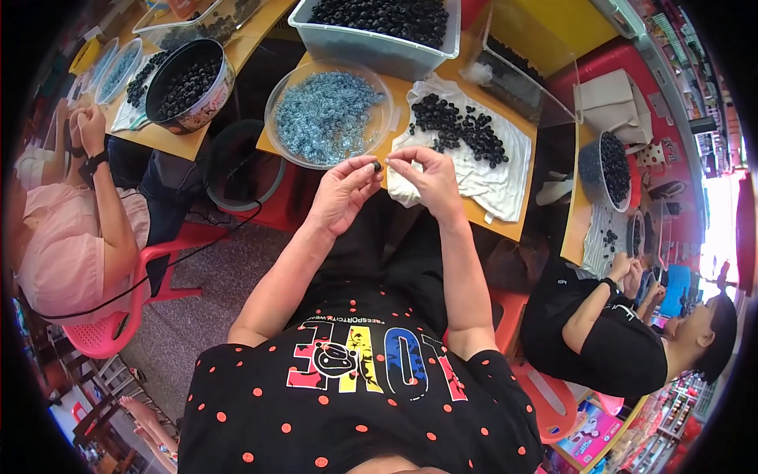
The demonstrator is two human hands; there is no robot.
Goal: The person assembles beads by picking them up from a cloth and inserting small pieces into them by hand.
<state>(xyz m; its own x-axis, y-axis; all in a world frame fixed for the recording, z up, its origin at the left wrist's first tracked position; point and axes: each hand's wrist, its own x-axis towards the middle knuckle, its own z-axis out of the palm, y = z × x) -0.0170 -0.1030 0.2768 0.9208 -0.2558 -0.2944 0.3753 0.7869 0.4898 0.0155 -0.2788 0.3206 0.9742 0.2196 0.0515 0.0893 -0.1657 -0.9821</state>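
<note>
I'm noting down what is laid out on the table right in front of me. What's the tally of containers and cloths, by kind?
Round dish: 1
Deep bin: 1
Clear box: 1
White cloth: 1
Total: 4

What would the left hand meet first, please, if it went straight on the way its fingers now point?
Probably the right hand, just beyond the black piece the left hand pinches, though depth is unclear.
</note>
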